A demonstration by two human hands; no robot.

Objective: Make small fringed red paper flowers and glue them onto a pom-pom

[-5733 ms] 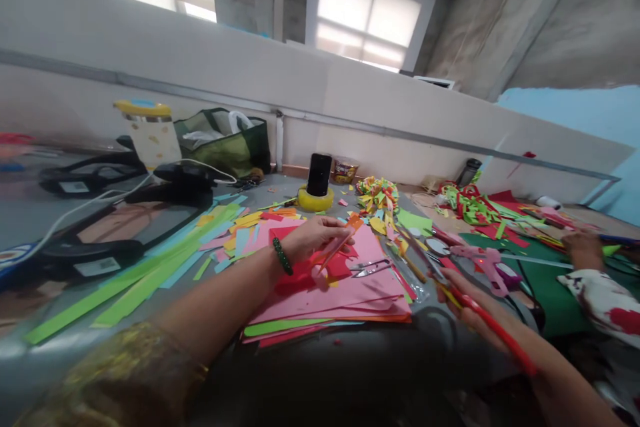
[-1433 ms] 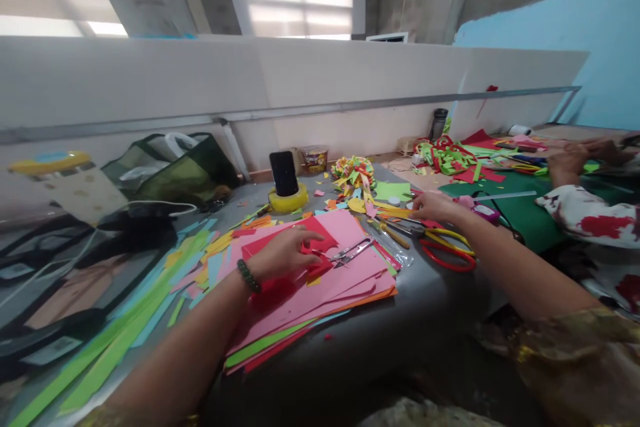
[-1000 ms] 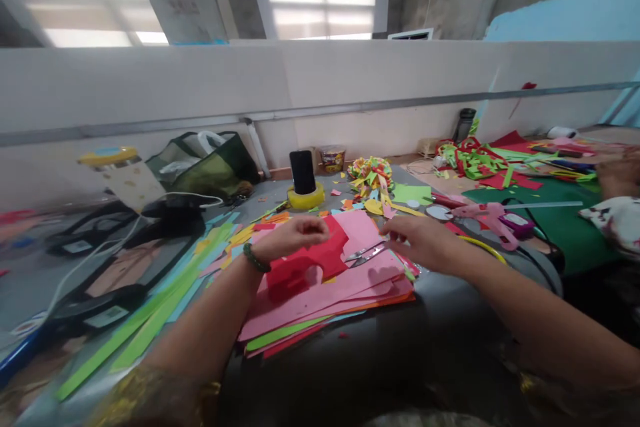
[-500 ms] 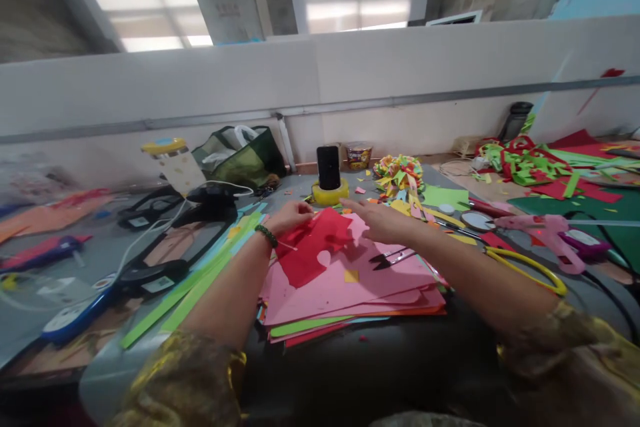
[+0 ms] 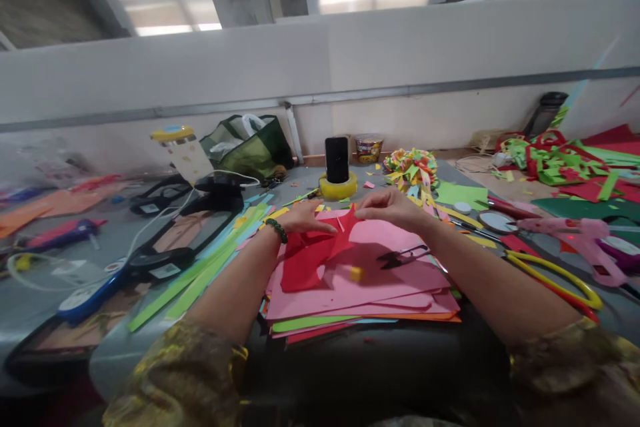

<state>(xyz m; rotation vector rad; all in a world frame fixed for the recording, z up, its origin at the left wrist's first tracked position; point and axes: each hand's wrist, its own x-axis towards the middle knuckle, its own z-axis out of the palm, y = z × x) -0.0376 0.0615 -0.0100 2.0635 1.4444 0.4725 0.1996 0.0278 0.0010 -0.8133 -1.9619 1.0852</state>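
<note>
A sheet of red paper with a round notch lies on the pink paper stack. My left hand, a green bead bracelet at its wrist, rests across the sheet's upper part with fingers stretched out. Between thumb and fingertips, my right hand pinches the sheet's upper right corner, which is raised off the stack. Small black-bladed thread snips lie on the pink paper, below my right wrist. Close by sits a little yellow piece.
Behind the stack, a phone stands in a yellow tape roll. Green paper strips lie at left. Yellow-handled scissors and a pink glue gun are at right. A colourful paper-strip bundle sits farther back.
My right hand has closed on the red paper's corner and lifted it. My left hand's fingers have stretched out over the sheet. The whole view has shifted slightly.
</note>
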